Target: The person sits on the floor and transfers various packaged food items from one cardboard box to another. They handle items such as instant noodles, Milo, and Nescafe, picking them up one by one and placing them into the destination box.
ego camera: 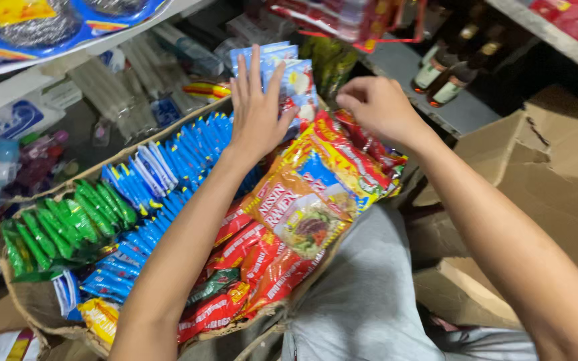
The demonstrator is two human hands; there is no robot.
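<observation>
A long cardboard box (25,294) holds rows of upright noodle packets: green ones (68,224), blue ones (168,164), red ones (249,257). My left hand (257,110) lies flat with spread fingers against light blue packets (296,77) at the far end of the box. My right hand (376,107) curls its fingers over the top of the red and yellow packets (349,157). An orange noodle packet (302,210) lies tilted on the red row, between my forearms.
Dark glass bottles (446,70) stand on a grey shelf at the upper right. Open brown cartons (550,174) sit at the right. Shelves on the left carry scouring pads (28,23) and wrapped goods. Grey cloth (362,294) lies below the box.
</observation>
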